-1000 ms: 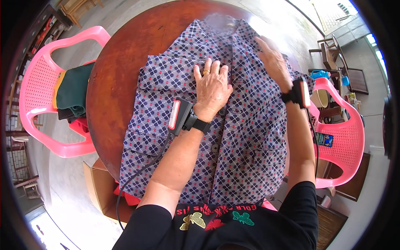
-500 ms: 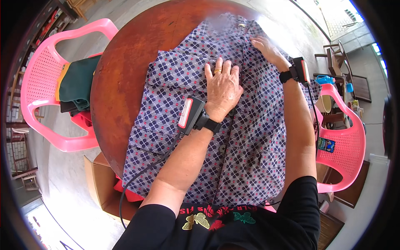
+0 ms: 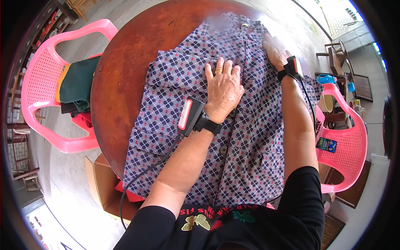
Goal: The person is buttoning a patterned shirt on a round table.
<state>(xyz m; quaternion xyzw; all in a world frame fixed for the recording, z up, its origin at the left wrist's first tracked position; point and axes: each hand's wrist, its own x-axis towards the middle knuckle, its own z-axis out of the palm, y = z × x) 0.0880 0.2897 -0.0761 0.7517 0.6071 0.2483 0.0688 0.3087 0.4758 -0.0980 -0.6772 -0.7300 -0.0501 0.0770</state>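
A patterned button-up shirt [image 3: 179, 108] in navy, white and red lies spread over the round table, its collar at the far end and its hem against my body. My left hand [image 3: 225, 85] rests flat on the shirt's middle, left of the button line, fingers spread and a ring on one. Toward the shirt's upper right, my right hand [image 3: 276, 52] lies flat on the cloth by the shoulder, fingers stretched out and partly washed out by glare. A dark button [image 3: 223, 149] shows on the front edge below my left hand. Both wrists carry strapped devices with cables.
The round brown wooden table [image 3: 121, 79] shows bare at left. A pink plastic chair [image 3: 33, 91] holds folded dark green cloth [image 3: 77, 85]. Another pink chair [image 3: 348, 154] stands at right. An open cardboard box [image 3: 98, 179] sits below the table's left edge.
My right hand has slid a little to the right, toward the shirt's shoulder edge, and the cloth there has shifted slightly with it. My left hand stays in place.
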